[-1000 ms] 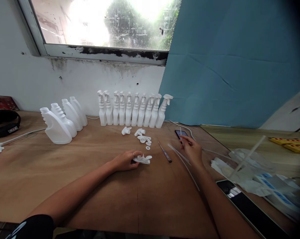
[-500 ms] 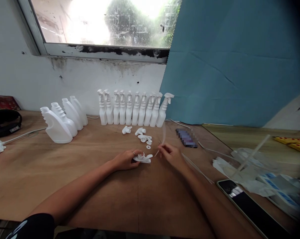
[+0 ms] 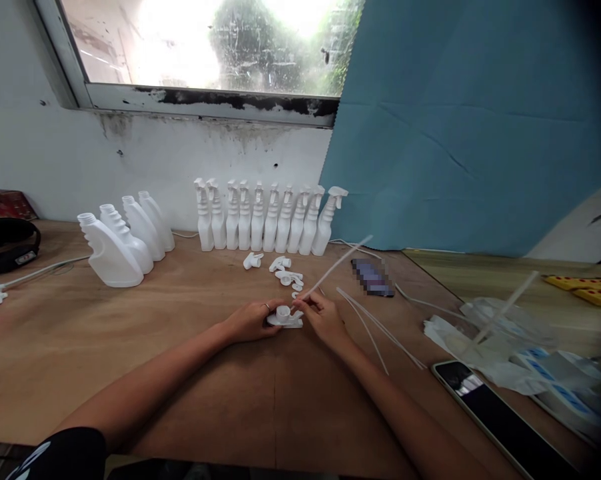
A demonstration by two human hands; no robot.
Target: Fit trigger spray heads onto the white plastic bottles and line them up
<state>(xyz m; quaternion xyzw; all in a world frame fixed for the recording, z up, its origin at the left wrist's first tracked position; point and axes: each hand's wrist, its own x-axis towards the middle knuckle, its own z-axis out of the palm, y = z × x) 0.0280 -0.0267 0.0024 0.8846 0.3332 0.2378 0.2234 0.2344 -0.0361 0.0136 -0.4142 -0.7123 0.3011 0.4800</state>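
Observation:
My left hand point(image 3: 253, 321) is closed on a white trigger spray head point(image 3: 285, 317), its round collar facing up. Pinched in my right hand point(image 3: 323, 319) is a thin translucent plastic tube point(image 3: 341, 264), which slants up to the right. The fingers of my right hand are close beside the spray head's collar; the tube's lower end is hard to make out. Just beyond my hands lie more loose white spray heads point(image 3: 289, 277) and small white rings point(image 3: 295, 295).
Several capped spray bottles point(image 3: 258, 223) stand in a row by the wall. Open white bottles point(image 3: 113, 253) stand at the left. More thin tubes point(image 3: 380, 327) lie right of my hand, near a phone point(image 3: 495, 417), a blurred dark object point(image 3: 373, 277) and plastic bags point(image 3: 500, 320).
My right hand has moved left to the spray head, and its tube has swung from near upright to slanting right. My left hand keeps its hold, with the collar turned more upright.

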